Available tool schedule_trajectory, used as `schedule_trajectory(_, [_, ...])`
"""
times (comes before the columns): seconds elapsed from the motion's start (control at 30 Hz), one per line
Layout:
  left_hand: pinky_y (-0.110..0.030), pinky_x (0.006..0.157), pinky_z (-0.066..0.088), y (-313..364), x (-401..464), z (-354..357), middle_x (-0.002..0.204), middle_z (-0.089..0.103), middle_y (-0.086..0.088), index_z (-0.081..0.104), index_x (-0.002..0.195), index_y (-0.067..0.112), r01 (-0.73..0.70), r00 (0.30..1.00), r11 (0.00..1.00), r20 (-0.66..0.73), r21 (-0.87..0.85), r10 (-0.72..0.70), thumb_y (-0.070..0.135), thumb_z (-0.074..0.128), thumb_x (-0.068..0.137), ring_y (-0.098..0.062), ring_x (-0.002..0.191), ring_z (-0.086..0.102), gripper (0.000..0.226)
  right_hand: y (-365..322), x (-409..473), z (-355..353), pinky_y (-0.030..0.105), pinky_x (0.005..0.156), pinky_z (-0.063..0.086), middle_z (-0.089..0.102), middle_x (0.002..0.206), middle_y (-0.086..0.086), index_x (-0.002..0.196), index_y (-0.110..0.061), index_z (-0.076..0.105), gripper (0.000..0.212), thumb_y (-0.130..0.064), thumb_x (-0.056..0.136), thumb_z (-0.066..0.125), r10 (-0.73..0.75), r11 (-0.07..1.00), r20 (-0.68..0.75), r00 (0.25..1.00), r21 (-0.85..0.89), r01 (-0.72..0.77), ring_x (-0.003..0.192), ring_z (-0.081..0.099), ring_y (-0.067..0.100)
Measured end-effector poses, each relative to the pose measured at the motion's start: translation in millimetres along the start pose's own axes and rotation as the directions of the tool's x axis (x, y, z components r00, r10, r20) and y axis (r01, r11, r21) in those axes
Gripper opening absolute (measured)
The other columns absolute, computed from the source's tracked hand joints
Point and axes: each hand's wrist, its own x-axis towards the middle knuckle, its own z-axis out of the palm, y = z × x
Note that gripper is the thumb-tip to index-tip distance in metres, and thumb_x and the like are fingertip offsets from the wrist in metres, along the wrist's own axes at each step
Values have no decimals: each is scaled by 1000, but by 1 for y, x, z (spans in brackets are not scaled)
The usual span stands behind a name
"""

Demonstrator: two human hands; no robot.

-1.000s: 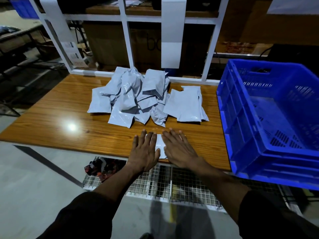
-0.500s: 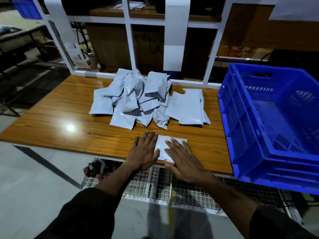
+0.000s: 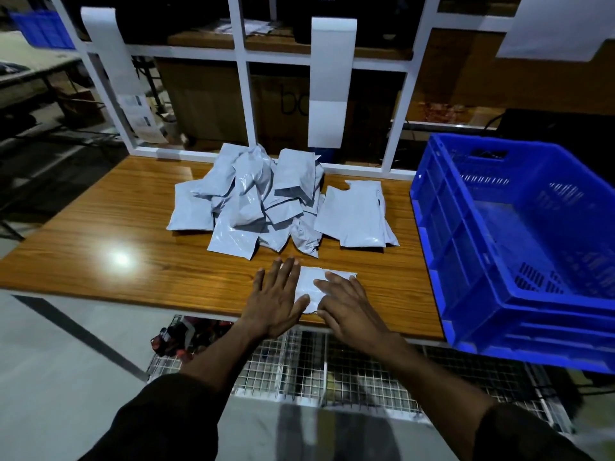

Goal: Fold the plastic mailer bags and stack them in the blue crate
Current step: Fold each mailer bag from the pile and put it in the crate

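A small folded white mailer bag [image 3: 311, 282] lies flat near the front edge of the wooden table [image 3: 133, 227]. My left hand [image 3: 278, 299] presses its left part with straight fingers. My right hand [image 3: 349, 302] lies flat on its right part, fingers spread. Behind them sits a loose heap of pale grey mailer bags [image 3: 259, 201], with a flatter pile of bags [image 3: 357, 214] to its right. The blue crate [image 3: 466, 234] stands at the table's right end; I see no bags inside it.
A white shelf frame [image 3: 246, 94] rises along the table's back edge, with paper strips [image 3: 329, 81] hanging from it. A wire mesh shelf [image 3: 316, 367] sits under the table front. A bright light glare [image 3: 119, 259] marks the table's left part.
My right hand has slid back towards me and to the right over the folded bag, uncovering more of its top. The left hand has stayed pressed in place.
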Motion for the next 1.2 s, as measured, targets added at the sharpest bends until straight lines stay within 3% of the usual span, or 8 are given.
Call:
schedule_trajectory(0.13, [-54, 123, -3, -9, -6, 0, 171, -12, -2, 3, 164, 20, -88, 992, 994, -93, -70, 82, 76, 26, 96, -25, 156, -17, 91, 0, 2, -4, 59, 106, 40, 56, 135, 8, 101, -14, 64, 8, -20, 97, 61, 68, 998, -90, 994, 20, -67, 133, 46, 26])
schedule_trajectory(0.3, [-71, 109, 34, -20, -7, 7, 159, 39, -15, 40, 152, 22, -115, 981, 978, -177, -172, 84, 13, 71, 91, -44, 147, 31, 69, -2, 1, -21, 61, 113, 32, 48, 152, 2, 126, -16, 60, 26, -21, 102, 52, -132, 990, -101, 986, -58, 127, 143, 39, 32])
schedule_trajectory(0.43, [-71, 111, 30, -18, -4, 8, 161, 37, -14, 35, 153, 29, -134, 979, 975, -175, -178, 103, 11, 72, 91, -44, 148, 31, 74, 2, -5, -31, 71, 115, 16, 36, 159, -6, 131, -24, 62, 41, -18, 93, 49, -458, 841, 141, 878, -251, 479, 151, 19, 39])
schedule_trajectory(0.63, [-61, 115, 35, -16, -6, 3, 171, -7, -7, 3, 163, 33, -123, 952, 903, -307, -411, -10, 26, 65, 99, -36, 154, 17, 90, 9, 27, -40, 43, 80, 57, 68, 128, 0, 99, -15, 72, 15, -16, 98, 58, -419, 871, 40, 907, -263, 414, 117, 63, 31])
schedule_trajectory(0.83, [-65, 115, 32, -2, -15, -10, 168, -17, -19, -1, 160, 3, -157, 855, 891, -511, -426, -94, 37, 48, 104, -38, 157, -3, 81, -1, 48, -73, 33, 86, 58, 75, 109, 7, 96, -6, 77, 25, 7, 76, 71, -110, 974, -225, 968, 168, 150, 100, 71, 18])
schedule_trajectory(1.0, [-65, 118, 23, -5, -13, -7, 170, -1, -18, 7, 162, 12, -114, 883, 960, -469, -255, -20, 48, 40, 104, -39, 156, 4, 76, 3, 66, -84, 30, 87, 58, 77, 100, 4, 96, -4, 79, 31, 16, 86, 57, 325, 702, -71, 943, 686, -191, 97, 73, 12])
schedule_trajectory(1.1, [-61, 117, 26, -6, -13, -1, 172, 2, -5, 15, 163, 23, -94, 944, 985, -326, -142, 43, 52, 34, 104, -33, 157, 4, 67, 26, 71, -78, 35, 90, 57, 77, 102, 3, 98, -9, 80, 31, 9, 87, 57, 319, 802, 56, 946, 516, -301, 99, 71, 14])
schedule_trajectory(1.2, [-61, 113, 32, -6, -13, 6, 168, 23, -3, 33, 156, 24, -65, 982, 998, -177, -21, 61, 54, 24, 107, -31, 156, 8, 58, 29, 67, -65, 36, 90, 52, 75, 107, 7, 109, -12, 75, 29, -19, 91, 53, 97, 992, 25, 995, 80, -98, 103, 68, 25])
